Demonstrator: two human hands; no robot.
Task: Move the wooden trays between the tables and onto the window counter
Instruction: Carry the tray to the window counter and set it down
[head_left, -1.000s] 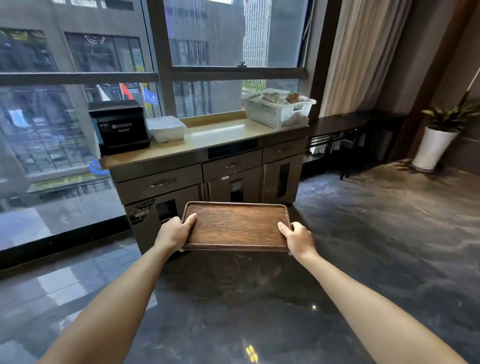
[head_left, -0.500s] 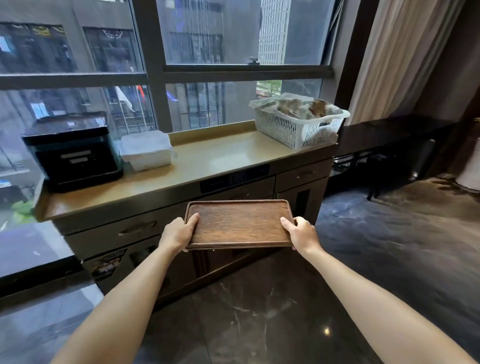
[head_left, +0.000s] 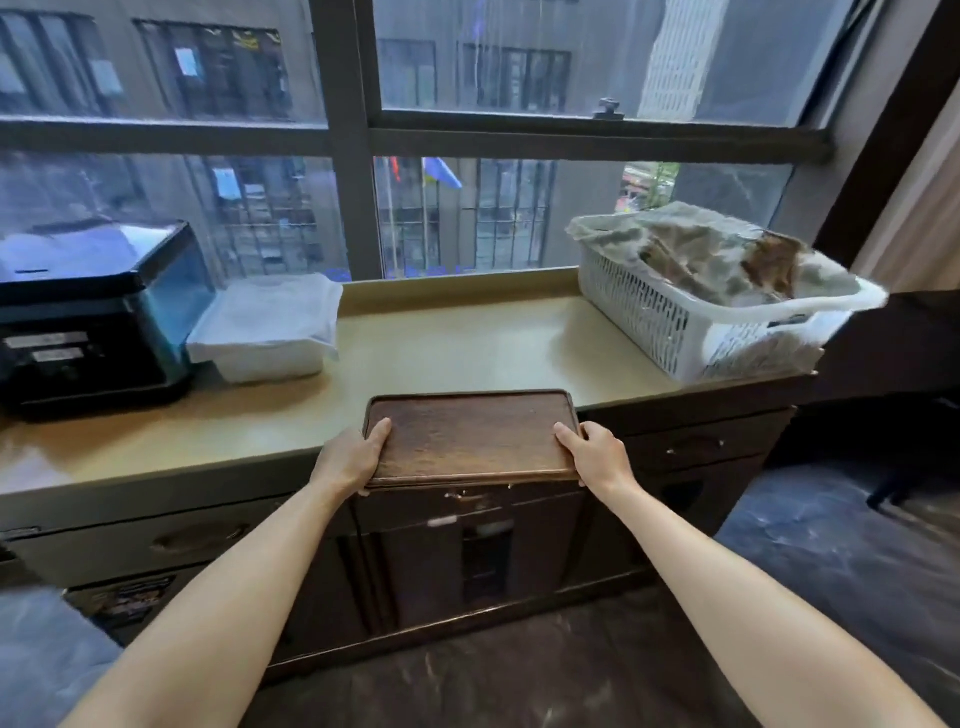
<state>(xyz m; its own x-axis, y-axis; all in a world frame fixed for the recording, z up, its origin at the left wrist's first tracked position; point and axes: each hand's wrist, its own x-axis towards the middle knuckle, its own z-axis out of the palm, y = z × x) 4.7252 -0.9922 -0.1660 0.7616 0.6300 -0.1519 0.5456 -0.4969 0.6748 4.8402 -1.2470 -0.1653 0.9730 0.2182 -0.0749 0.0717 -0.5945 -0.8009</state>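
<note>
I hold a dark brown wooden tray (head_left: 471, 437) level in front of me, its far edge over the front edge of the window counter (head_left: 467, 348). My left hand (head_left: 349, 457) grips the tray's left short side, thumb on top. My right hand (head_left: 593, 453) grips the right short side the same way. The tray is empty. Whether its underside touches the counter top I cannot tell.
On the counter, a black appliance (head_left: 93, 312) stands at the left, a white covered box (head_left: 267, 327) beside it, and a white plastic basket (head_left: 706, 306) of cloths at the right. Bare beige counter lies between box and basket. Drawers and cabinet doors (head_left: 467, 561) are below.
I have walked up to the counter; it now fills the view. The tray, still held in both hands, has come from in front of the drawers to the counter's front edge.
</note>
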